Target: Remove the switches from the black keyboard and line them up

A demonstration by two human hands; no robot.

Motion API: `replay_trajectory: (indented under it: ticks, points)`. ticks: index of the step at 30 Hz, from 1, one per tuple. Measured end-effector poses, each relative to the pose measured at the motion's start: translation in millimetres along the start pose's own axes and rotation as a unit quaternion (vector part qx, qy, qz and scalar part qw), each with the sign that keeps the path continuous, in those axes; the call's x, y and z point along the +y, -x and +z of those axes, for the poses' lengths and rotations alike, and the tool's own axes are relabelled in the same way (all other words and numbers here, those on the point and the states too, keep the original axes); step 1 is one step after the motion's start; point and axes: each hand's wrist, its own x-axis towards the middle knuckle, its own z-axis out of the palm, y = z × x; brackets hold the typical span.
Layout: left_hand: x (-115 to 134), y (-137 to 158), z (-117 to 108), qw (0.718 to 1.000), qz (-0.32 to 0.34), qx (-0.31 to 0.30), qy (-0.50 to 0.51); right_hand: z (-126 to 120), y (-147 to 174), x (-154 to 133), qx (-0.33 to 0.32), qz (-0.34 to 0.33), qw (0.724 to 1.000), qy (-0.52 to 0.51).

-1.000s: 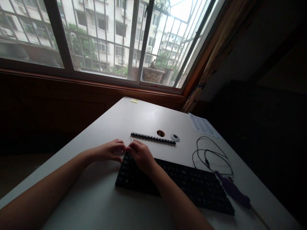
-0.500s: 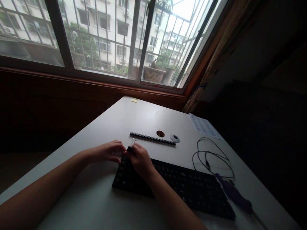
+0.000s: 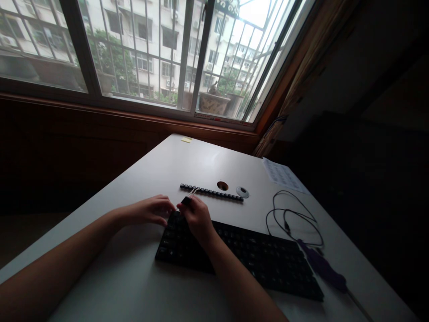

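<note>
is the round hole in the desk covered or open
Open. The cable hole shows as a dark opening in the white desk, and its round cover lies on the desktop beside it.

I count one keyboard (image 3: pixel 241 257), one row of loose keycaps (image 3: pixel 212 192), one binder clip (image 3: pixel 187 199), one cable (image 3: pixel 291 221), one paper sheet (image 3: pixel 282 174), two hands

Bare forearms, no sleeves; left grip (image 3: pixel 150 211) & right grip (image 3: pixel 197 219) ungloved.

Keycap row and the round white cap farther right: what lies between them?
Head view: a round hole in the table, just behind the right end of the keycap row, left of the white cap.
</note>
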Motion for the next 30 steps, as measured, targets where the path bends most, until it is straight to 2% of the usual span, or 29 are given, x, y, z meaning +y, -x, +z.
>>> replay_trajectory:
  ticks: [6, 11, 16, 22, 26, 30]
  points:
    - [13, -2, -1, 0.994, -0.051, 0.050, 0.078, -1, -3, 0, -0.001, -0.004, 1.000, -0.022]
    - [23, -6, 4, 0.979, -0.094, 0.094, 0.155, -1, -2, 0, 0.003, -0.001, 0.998, -0.063]
    - [31, -8, 9, 0.956, -0.118, 0.087, 0.255, 1, -1, 6, 0.006, 0.010, 0.994, -0.105]
    - [28, -8, 14, 0.910, -0.147, 0.087, 0.378, 2, -1, 8, 0.002, 0.021, 0.990, -0.138]
    - [23, -7, 15, 0.894, -0.146, 0.082, 0.415, 2, -1, 6, 0.008, 0.019, 0.992, -0.126]
    - [21, -7, 14, 0.890, -0.146, 0.083, 0.423, 2, 0, 7, 0.010, 0.017, 0.992, -0.124]
